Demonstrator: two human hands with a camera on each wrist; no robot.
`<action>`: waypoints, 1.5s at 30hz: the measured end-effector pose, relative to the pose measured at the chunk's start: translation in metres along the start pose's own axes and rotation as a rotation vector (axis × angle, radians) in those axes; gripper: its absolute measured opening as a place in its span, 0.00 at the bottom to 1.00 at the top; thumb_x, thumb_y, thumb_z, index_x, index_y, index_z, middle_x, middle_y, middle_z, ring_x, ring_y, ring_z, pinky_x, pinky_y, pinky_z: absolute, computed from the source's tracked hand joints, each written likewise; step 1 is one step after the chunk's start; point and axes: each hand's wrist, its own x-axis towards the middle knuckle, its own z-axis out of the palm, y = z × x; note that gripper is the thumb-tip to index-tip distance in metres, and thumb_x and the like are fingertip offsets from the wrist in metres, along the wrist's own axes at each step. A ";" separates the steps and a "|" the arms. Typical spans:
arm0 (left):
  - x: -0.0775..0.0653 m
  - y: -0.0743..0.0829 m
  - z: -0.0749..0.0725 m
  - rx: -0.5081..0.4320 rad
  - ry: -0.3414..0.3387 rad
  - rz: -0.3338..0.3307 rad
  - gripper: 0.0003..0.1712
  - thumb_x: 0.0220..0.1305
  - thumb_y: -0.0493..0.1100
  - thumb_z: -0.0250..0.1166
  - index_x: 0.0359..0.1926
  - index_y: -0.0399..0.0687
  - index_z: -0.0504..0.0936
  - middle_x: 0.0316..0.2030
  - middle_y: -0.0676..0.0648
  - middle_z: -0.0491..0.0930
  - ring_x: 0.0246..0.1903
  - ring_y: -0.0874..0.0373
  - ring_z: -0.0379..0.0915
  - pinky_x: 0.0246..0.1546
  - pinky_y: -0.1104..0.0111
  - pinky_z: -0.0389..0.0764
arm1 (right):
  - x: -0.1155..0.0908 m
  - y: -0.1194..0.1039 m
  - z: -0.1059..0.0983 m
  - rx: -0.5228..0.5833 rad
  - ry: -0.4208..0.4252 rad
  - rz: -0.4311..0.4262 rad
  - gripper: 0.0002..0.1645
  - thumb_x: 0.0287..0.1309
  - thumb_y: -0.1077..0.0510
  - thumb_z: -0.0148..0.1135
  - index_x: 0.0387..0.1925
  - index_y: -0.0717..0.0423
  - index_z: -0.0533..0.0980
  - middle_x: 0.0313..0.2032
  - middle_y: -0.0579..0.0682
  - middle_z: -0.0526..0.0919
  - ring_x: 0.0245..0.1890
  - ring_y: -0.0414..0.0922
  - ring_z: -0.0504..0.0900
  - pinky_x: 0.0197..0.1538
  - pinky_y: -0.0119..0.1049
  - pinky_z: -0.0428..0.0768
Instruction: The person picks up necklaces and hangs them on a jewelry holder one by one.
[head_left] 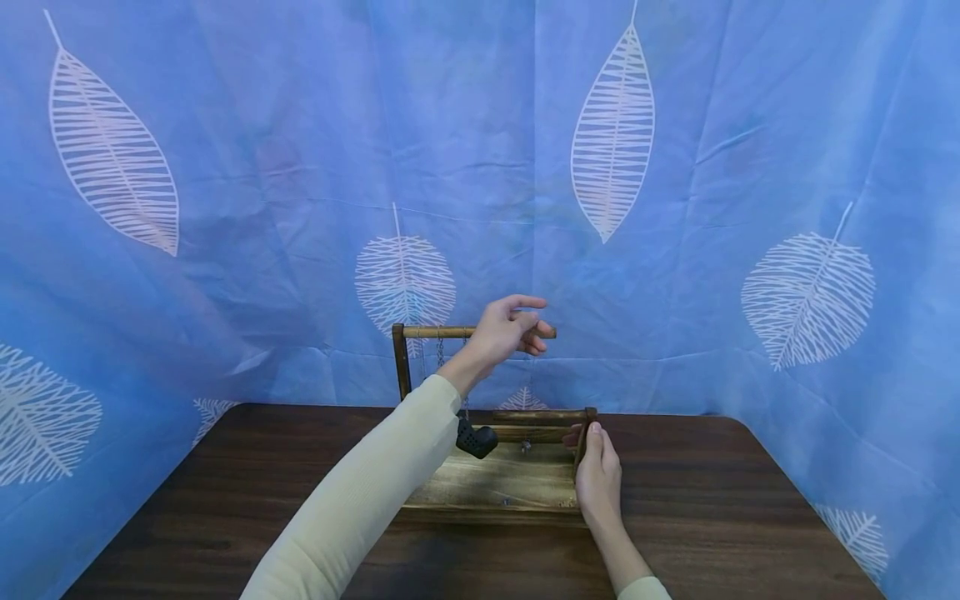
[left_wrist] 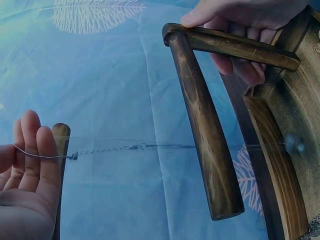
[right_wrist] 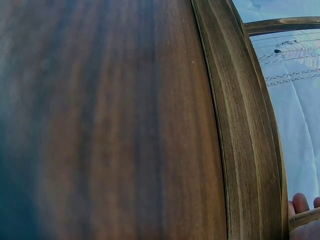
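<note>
A brown wooden jewelry stand [head_left: 491,487] rests on the table, with an upper bar and a lower bar above its shallow tray. Raised by the upper bar [head_left: 435,332], my left hand [head_left: 513,327] pinches the end of a thin silver necklace [left_wrist: 112,149] between thumb and fingers. The necklace runs past the lower bar [left_wrist: 207,135] toward a blurred bluish pendant [left_wrist: 295,144]. My right hand [head_left: 602,475] grips the short right post [left_wrist: 240,47], thumb on one side and fingers on the other.
Several chains [right_wrist: 287,77] hang from the stand. A black perforated object [head_left: 477,439] hangs beside my left sleeve. Small pieces [head_left: 564,503] lie in the tray. Behind the dark wood table [head_left: 697,500] is a blue leaf-patterned cloth [head_left: 480,125].
</note>
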 end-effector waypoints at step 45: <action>-0.029 -0.002 -0.032 -0.027 0.156 -0.005 0.13 0.74 0.35 0.59 0.55 0.37 0.83 0.46 0.38 0.84 0.30 0.56 0.84 0.49 0.50 0.82 | 0.000 0.000 0.000 0.010 0.002 -0.012 0.43 0.75 0.30 0.26 0.56 0.59 0.74 0.50 0.60 0.80 0.53 0.53 0.77 0.54 0.45 0.69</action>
